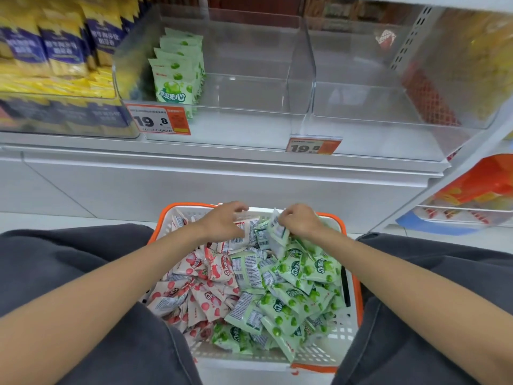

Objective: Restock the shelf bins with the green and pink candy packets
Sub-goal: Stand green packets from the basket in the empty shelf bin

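Orange-rimmed white lattice basket (327, 354) holds glossy, crinkled pink packets (205, 298) and green packets (294, 301). Right hand (301, 219) pinches one flat green pouch (276, 230); left hand (224, 220) hovers slack-fingered, gripping nothing. Clear rigid bin (244, 101) above.

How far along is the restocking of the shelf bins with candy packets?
Done: one row of green packets stands in the left bin. In hand: the right hand pinches a green packet in the basket. Left: the pink packets and most green ones lie in the basket.
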The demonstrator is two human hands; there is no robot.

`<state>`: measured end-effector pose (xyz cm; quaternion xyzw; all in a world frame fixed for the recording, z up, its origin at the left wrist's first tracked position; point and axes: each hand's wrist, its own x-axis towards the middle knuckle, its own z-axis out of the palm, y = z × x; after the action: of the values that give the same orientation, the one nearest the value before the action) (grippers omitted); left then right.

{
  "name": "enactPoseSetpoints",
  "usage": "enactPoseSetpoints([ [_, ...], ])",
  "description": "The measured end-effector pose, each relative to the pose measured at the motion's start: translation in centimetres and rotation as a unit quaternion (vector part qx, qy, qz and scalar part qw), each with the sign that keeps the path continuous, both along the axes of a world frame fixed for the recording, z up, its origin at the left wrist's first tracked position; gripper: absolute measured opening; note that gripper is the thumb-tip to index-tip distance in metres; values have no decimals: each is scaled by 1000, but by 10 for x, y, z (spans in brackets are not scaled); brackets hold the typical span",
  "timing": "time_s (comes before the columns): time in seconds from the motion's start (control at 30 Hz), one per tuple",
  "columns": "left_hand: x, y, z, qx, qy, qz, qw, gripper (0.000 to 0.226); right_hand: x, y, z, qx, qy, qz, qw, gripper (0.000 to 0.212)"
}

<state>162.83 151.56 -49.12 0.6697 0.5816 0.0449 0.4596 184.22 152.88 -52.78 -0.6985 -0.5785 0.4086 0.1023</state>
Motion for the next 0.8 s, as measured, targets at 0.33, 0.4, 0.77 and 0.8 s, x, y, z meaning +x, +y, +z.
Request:
enactPoseSetpoints([
  [0.33, 0, 0, 13, 14, -150, -30, 988, 69, -9, 15, 70, -180, 331, -143, 915, 35],
  [0.4, -2, 0, 15, 13, -164, -8, 986, 65, -10, 14, 71, -191, 337, -137, 912, 56],
  [0.77, 7, 7, 29, 36, -175, 220, 959, 85, -57, 1, 77, 67, 271, -24, 960, 26],
  [0.8, 5, 9, 28, 102, -138, 206, 964, 80, -60, 0, 79, 69, 285, -22, 956, 27],
])
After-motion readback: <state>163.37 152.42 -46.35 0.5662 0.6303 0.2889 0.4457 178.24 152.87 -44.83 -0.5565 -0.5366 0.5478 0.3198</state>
